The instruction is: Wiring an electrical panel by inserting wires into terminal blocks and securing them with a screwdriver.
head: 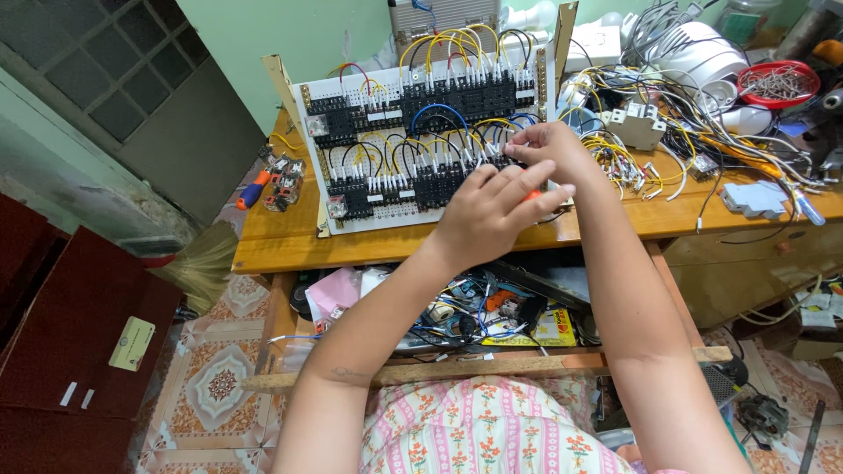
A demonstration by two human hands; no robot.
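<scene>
A white perforated wiring board point(351, 96) leans upright on the wooden table point(369, 241), filled with rows of black relay sockets and yellow, blue, red and black wires. My left hand point(492, 211) is closed around an orange-handled tool, only a bit of orange showing at its fingers, in front of the board's lower right part. My right hand point(549, 145) reaches over it, fingertips pinched at the black sockets and wires on the board's right side. What the fingertips hold is hidden.
A tangle of loose wires and white parts point(659, 123) covers the table's right side, with a red bowl of metal bits point(777, 83). Orange-handled pliers and small relays point(277, 180) lie left of the board. The open drawer point(492, 312) below holds clutter. A broom point(202, 263) leans at left.
</scene>
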